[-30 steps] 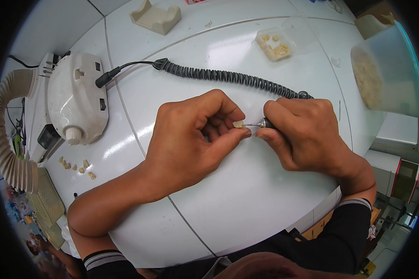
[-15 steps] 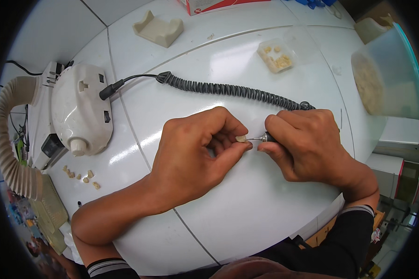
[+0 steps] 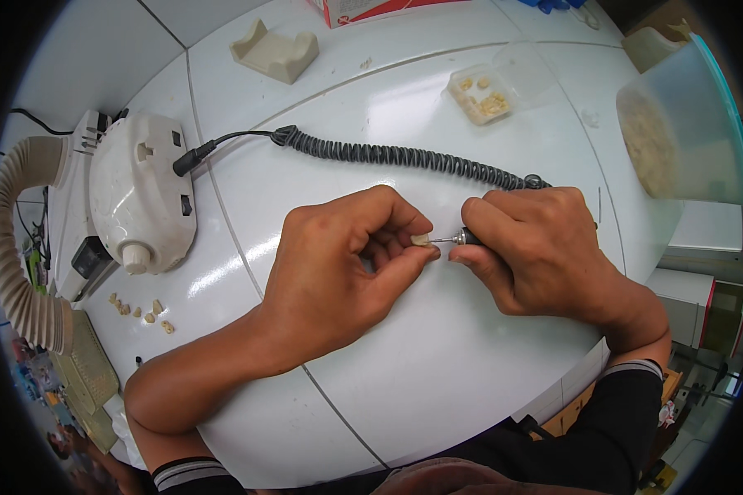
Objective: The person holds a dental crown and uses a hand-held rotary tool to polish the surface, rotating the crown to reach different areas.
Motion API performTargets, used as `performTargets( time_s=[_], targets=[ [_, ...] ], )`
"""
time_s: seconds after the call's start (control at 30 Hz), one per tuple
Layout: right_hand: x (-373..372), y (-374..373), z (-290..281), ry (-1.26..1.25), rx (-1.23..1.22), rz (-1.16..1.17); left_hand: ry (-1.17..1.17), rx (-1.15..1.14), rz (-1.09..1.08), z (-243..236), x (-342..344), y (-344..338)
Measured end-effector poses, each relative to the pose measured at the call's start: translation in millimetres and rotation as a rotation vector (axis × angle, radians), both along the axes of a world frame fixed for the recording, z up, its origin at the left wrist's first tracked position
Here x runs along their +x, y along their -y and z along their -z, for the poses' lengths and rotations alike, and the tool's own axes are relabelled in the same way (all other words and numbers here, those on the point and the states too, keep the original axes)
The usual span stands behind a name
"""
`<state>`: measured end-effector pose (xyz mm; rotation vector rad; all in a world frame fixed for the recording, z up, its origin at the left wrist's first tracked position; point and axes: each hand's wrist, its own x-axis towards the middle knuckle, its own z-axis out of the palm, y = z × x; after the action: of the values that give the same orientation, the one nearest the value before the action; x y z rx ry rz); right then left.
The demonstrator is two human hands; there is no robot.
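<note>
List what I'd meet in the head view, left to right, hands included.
Ribbed beige hose → white control box → left hand → small pale piece → slim metal tool tip → right hand → teal-rimmed tub.

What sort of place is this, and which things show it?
Probably a workshop, perhaps a dental lab: a thin-tipped tool, a white machine with a coiled cord, and small tooth-like pieces on the bench.
</note>
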<state>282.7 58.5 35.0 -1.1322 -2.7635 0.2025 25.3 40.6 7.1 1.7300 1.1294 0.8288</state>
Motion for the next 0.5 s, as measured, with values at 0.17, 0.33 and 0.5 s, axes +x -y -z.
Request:
performTargets(
  time_s=[0.17, 0.33, 0.5],
  targets=[
    [-1.5, 2.3, -1.3, 0.029, 0.0, 0.043, 0.012, -0.014, 0.007, -0.2, -0.4, -0.5],
    [-1.6, 1.2, -2.6, 0.03, -0.009, 0.008, 0.026, -0.019, -0.017, 0.7, 0.6, 0.0],
    [0.1, 0.7, -1.3, 0.011, -0.008, 0.011, 0.008, -0.011, -0.013, -1.3, -0.1, -0.3]
  ],
)
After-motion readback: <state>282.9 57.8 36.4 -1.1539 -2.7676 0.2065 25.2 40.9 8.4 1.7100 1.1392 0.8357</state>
